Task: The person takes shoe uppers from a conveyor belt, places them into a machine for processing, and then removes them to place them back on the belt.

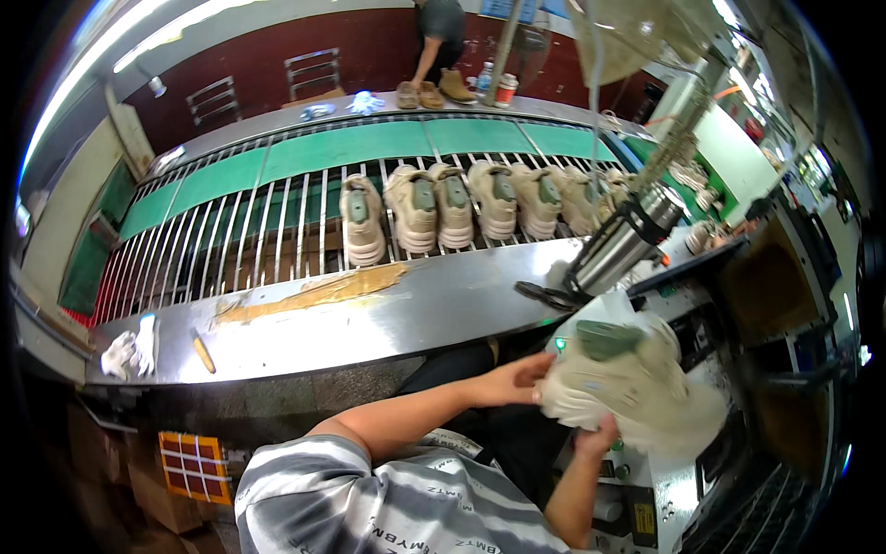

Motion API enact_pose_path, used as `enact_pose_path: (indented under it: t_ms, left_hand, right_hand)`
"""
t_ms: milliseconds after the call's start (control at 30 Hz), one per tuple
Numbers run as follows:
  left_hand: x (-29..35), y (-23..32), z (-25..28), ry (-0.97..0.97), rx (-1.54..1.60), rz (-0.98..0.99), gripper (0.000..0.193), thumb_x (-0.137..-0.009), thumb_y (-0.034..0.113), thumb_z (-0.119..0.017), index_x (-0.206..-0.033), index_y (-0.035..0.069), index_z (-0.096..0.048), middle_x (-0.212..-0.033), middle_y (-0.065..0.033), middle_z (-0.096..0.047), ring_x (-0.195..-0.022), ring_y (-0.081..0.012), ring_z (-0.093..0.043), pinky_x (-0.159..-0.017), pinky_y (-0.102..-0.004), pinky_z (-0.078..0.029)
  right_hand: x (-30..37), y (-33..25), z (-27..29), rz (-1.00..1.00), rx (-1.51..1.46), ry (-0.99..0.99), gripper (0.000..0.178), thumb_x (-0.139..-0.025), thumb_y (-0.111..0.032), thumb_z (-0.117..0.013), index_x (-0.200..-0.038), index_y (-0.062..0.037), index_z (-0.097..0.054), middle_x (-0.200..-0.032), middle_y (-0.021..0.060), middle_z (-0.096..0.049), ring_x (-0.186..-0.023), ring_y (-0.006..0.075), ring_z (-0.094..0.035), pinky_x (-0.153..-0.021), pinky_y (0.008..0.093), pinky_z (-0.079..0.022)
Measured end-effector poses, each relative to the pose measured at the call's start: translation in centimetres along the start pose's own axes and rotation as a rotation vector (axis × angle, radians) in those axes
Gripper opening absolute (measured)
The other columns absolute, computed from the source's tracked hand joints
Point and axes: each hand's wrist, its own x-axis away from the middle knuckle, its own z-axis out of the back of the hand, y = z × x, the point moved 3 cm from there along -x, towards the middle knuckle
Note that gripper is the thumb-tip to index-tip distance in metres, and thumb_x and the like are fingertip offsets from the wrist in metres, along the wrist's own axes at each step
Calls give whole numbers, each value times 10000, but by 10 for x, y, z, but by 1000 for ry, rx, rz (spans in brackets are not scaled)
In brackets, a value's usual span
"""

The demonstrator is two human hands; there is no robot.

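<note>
Right of centre, my left hand (517, 380) grips the near end of a cream sneaker (600, 383) with a green patch at its opening. Below it, my right hand (595, 438) holds the same sneaker from underneath, with most of its fingers hidden. The cream shape stretches farther right, smeared by motion, and I cannot tell whether a second shoe is part of it. On the metal rack (277, 231) beyond, several matching cream sneakers (413, 208) stand in a row, toes toward me, green showing at their openings.
A steel thermos (623, 242) with a black strap stands just beyond my hands. Brown paper (314, 294), a yellow-handled tool (203, 351) and white gloves (129, 349) lie on the metal ledge. Across the green belt (341, 143), a person handles brown shoes (420, 94). Machinery (784, 268) crowds the right.
</note>
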Motion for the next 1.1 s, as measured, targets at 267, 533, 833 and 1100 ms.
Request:
enact_pose_path:
  t_ms: [267, 533, 833, 1100]
  left_hand:
    - [216, 85, 159, 826, 172, -342, 564, -785, 415, -634, -1151, -9, -566, -1061, -158, -647, -926, -251, -652, -835, -397, -541]
    - [374, 134, 155, 1714, -878, -429, 560, -669, 108, -756, -1147, 17, -480, -1016, -85, -591, -923, -194, -587, -831, -320, -476]
    - [299, 155, 256, 1820, -1024, -549, 621, -644, 187, -770, -1158, 52, -450, -1026, -106, -584, -930, -220, -579, -843, -351, -459]
    - [242, 211, 407, 1865, -1205, -401, 652, -673, 300, -777, -1171, 42, -445, -1104, -197, -586, -1009, -337, -583, -862, -431, -446]
  right_hand:
    - [43, 58, -257, 197, 734, -1122, 377, -842, -222, -670, -1140, -8, -584, -1231, 155, -535, -1137, 269, -538, -955, 369, -433]
    - [11, 126, -147, -194, 644, -754, 207, -811, -57, -660, -1013, -17, -644, -979, 74, -628, -850, 162, -619, -790, 279, -492]
    - [-44, 52, -34, 115, 1082, -273, 56, -807, 5, -609, -860, 22, -613, -824, 91, -603, -739, 193, -596, -690, 294, -487]
    - [-41, 1, 25, 277, 1275, -66, 53, -823, 17, -581, -863, 13, -614, -790, 73, -579, -681, 171, -555, -624, 298, -457]
